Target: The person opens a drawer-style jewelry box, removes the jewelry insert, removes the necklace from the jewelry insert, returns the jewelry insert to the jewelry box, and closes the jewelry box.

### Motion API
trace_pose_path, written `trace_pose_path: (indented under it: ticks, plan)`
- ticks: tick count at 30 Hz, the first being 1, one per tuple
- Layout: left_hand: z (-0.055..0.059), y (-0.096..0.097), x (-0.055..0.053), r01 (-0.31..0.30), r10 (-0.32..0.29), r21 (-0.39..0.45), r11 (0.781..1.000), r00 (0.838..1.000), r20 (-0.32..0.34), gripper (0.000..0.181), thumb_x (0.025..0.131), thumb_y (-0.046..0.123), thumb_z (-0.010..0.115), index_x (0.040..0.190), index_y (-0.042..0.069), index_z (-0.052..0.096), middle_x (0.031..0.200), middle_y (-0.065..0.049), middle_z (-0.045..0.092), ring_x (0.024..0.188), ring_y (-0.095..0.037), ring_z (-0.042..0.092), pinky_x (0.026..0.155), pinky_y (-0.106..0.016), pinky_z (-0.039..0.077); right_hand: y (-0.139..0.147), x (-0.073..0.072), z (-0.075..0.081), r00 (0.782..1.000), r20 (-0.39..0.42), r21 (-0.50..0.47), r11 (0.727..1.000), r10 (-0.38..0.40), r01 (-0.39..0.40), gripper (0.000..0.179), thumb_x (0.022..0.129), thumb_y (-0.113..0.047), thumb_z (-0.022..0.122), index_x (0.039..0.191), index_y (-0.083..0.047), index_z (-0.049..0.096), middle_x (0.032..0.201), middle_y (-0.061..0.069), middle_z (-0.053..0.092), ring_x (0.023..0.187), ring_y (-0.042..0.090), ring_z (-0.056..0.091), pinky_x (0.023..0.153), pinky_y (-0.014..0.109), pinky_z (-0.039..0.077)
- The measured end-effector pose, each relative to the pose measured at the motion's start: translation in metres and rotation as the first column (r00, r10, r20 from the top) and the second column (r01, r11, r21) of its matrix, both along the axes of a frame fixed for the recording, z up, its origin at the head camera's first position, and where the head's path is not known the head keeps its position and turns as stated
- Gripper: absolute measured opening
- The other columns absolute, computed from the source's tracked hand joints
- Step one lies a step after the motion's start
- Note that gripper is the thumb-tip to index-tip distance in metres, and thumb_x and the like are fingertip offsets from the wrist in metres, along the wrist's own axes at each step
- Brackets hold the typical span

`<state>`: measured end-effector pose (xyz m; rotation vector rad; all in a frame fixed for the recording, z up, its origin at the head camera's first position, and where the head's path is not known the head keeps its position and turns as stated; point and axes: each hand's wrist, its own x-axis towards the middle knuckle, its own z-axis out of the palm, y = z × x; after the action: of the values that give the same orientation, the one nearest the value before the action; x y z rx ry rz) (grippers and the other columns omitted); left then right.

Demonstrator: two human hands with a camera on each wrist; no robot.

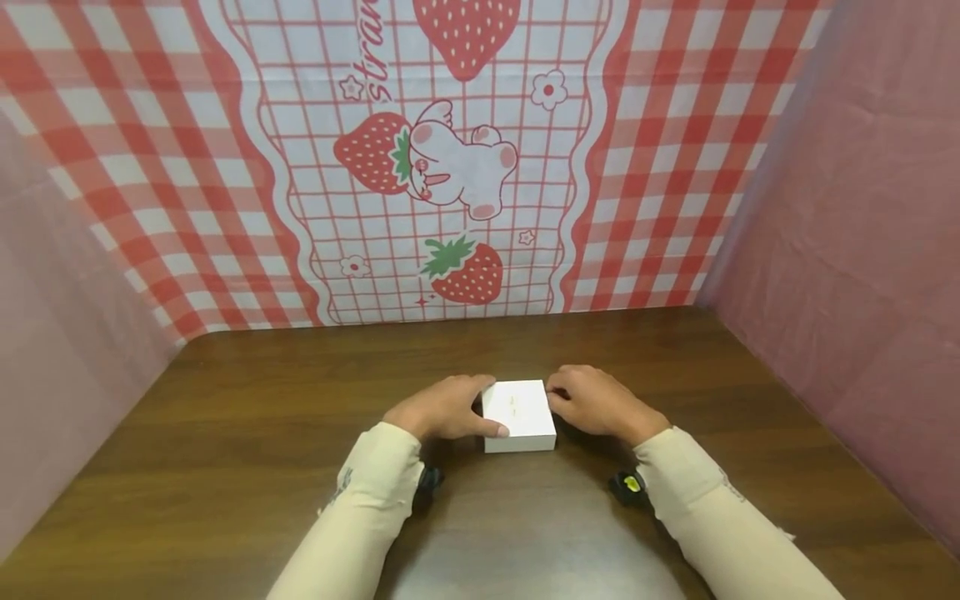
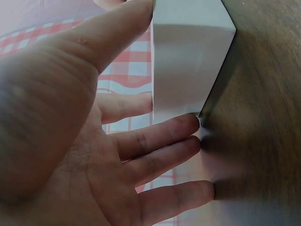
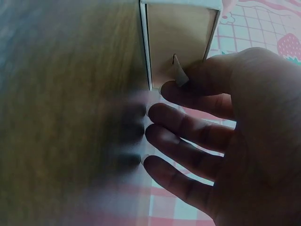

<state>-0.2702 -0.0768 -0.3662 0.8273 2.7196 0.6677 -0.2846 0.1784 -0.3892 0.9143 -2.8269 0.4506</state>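
A small white box [image 1: 519, 417] with faint gold print on its lid lies flat on the table. My left hand [image 1: 447, 406] holds it from the left, thumb at the near top edge and forefinger at the far edge; the other fingers extend past its far side. At the box's right side is my right hand [image 1: 600, 402]. In the right wrist view that side shows a recessed drawer face [image 3: 181, 33] with a small pull tab [image 3: 180, 73]. Thumb and forefinger pinch the tab, while the remaining fingers curve loosely near the tabletop. Whatever the box contains is hidden.
The brown wooden table [image 1: 300, 500] spreads around the box. A red checked cloth with strawberries [image 1: 465, 167] hangs behind it, and pink cloth [image 1: 847, 233] covers the sides. Dark wrist devices [image 1: 626, 485] sit under both cream sleeves [image 1: 360, 508].
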Motion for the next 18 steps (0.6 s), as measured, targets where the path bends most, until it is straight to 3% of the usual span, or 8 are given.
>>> trace_pose_path:
  ticks: [9,18]
  plan:
    - [-0.0009,0.0005,0.0008,-0.001,0.001,0.001,1.000,1.000,-0.009,0.077,0.087,0.044,0.078,0.147,0.008,0.048,0.128,-0.007,0.061,0.110,-0.018,0.056,0.097,-0.038,0.046,0.0027,-0.0016,-0.0002,0.999,-0.003,-0.019,0.999,0.037,-0.037,0.011,0.089,-0.011,0.064,0.082,-0.017,0.068,0.082,-0.007,0.056,0.071,0.010,0.050,0.066,0.032,0.045]
    - [-0.0011,0.0001,0.0021,0.004,-0.004,0.013,1.000,1.000,-0.007,0.066,0.086,0.044,0.079,0.136,0.010,0.055,0.109,0.000,0.062,0.096,-0.014,0.056,0.088,-0.036,0.048,0.0013,0.0026,0.0010,0.999,0.036,-0.034,0.999,0.029,-0.027,0.009,0.090,-0.013,0.064,0.083,-0.017,0.070,0.084,-0.007,0.059,0.074,0.011,0.052,0.069,0.034,0.048]
